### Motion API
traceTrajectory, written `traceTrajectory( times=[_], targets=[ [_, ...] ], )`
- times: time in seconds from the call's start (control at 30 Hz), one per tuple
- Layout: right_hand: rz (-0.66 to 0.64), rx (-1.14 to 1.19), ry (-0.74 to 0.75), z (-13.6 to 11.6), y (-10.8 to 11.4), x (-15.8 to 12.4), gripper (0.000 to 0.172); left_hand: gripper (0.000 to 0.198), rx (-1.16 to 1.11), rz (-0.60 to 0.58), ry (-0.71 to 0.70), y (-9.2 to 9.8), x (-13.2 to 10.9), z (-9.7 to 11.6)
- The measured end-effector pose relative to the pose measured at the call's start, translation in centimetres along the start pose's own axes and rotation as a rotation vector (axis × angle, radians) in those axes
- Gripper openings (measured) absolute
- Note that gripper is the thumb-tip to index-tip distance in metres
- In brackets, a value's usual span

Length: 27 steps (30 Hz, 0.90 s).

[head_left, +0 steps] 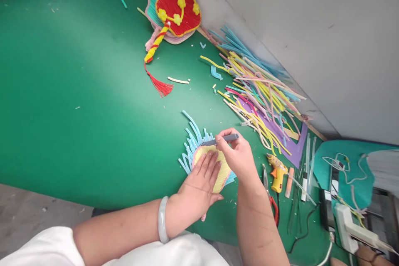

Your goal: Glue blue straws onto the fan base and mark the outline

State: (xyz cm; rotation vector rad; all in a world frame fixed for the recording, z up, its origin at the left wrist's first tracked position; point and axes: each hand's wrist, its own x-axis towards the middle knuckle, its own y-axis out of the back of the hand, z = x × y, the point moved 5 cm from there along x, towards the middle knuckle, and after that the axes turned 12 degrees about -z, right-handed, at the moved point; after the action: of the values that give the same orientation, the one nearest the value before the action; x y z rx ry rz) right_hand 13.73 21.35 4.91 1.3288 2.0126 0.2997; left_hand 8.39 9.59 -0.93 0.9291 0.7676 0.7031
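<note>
My left hand (199, 187) lies flat, fingers stretched out, on a yellow fan-shaped piece (222, 170) with a pink edge. Light-blue pipe cleaners (192, 137) stick out from beneath that piece, their ends uneven, mostly at its upper left. In my right hand (236, 149) is a grey pen (226, 138), pinched between the fingers. Its tip points left and meets the upper edge of the yellow piece, beside the blue strands. My left palm hides much of the yellow surface.
A red fan (177, 6) with yellow flowers and a tassel lies at the back, over other fans. Loose pipe cleaners (262, 91) are heaped against the wall. To the right are a yellow glue gun (277, 170), red-handled scissors (274, 208) and a power strip (358, 232).
</note>
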Motion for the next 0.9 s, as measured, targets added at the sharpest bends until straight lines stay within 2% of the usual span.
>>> traceTrajectory(
  times=[0.17, 0.43, 0.63, 0.9],
  targets=[
    [-0.092, -0.012, -0.014, -0.3, -1.4, -0.1, 0.023, 0.099, 0.003, -0.015, 0.031, 0.0, 0.1, 0.1],
    [-0.022, -0.051, 0.023, -0.4, -0.4, -0.1, 0.021, 0.095, 0.004, -0.018, -0.001, 0.8, -0.1, -0.2],
    [-0.215, -0.072, 0.036, -1.9, -1.8, -1.1, 0.015, 0.092, -0.002, -0.069, 0.017, 1.4, -0.4, -0.3],
    [-0.338, -0.058, 0.017, -1.9, -2.9, -1.1, 0.007, 0.088, 0.050, -0.076, 0.033, 1.9, 0.0, -0.2]
  ],
)
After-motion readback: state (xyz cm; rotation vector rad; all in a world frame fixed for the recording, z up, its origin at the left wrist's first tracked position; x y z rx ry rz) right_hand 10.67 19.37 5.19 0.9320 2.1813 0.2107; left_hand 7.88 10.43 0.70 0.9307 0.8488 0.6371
